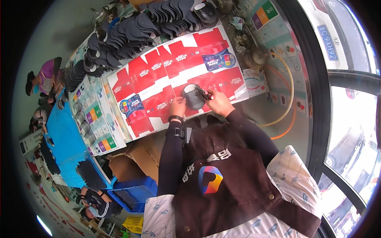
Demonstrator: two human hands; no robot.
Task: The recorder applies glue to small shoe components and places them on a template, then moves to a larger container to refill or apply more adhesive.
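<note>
A dark grey, rounded cup-shaped piece [194, 100] with a pale patch at its top lies at the near edge of the red-and-white printed sheet [152, 81]. My left hand [177, 106] grips its left side, with the fingers closed at the rim. In my right hand [220, 104] is a small black-and-red hand tool [205, 94], held against the piece's right upper edge. The tool's tip is too small to make out. Beyond the sheet stand rows of nested dark curved pieces [137, 31], and a similar rounded piece [206, 14] sits at their right end.
Metal cups [85, 127] line the table's left part. Below it are a cardboard box [145, 156] and a blue crate [137, 194]. Yellow and orange hoses [293, 85] hang at right, beside the dark window frame [323, 119]. Other people work around a blue-covered table [69, 142].
</note>
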